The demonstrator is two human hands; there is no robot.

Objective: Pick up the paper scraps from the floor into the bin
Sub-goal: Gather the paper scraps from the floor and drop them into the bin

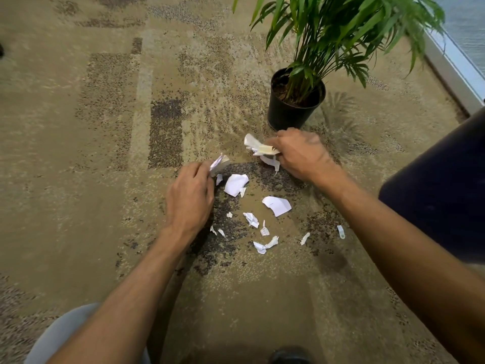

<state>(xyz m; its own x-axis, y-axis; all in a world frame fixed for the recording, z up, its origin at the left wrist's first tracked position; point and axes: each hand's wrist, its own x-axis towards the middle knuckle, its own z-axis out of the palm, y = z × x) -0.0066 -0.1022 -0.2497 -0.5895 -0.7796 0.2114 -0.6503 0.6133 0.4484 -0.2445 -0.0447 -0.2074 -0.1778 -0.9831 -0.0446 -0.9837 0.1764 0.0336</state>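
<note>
Head view: both hands are working low over the carpet [78, 153], backs to the camera. Left hand [189, 200] is curling its fingers in, pinching a folded paper scrap [219, 163] that is sticking up past the fingertips; fingertips themselves are hidden behind the knuckles. Left forearm is reaching forward from lower left, wrist roughly straight. Right hand [299, 153] is gripping a crumpled wad of scraps [258, 147], fingers curled round it, with one torn strip [271, 162] hanging below the fist; can't tell if that strip is touching the floor. Right arm is coming in from lower right, hand angled left toward the wad. Remaining scraps are lying on the carpet between and below the hands: a larger white piece [235, 184] just right of the left hand, another large piece [277, 205] further right, and a scatter of small bits [259, 232] nearer the camera, two of them off to the right [340, 231]. Dark blue bin [441, 185] is sitting at the right edge, beside the right forearm, only its side showing. Black pot [288, 114] with a green palm plant [341, 27] is standing just beyond the right hand.
</note>
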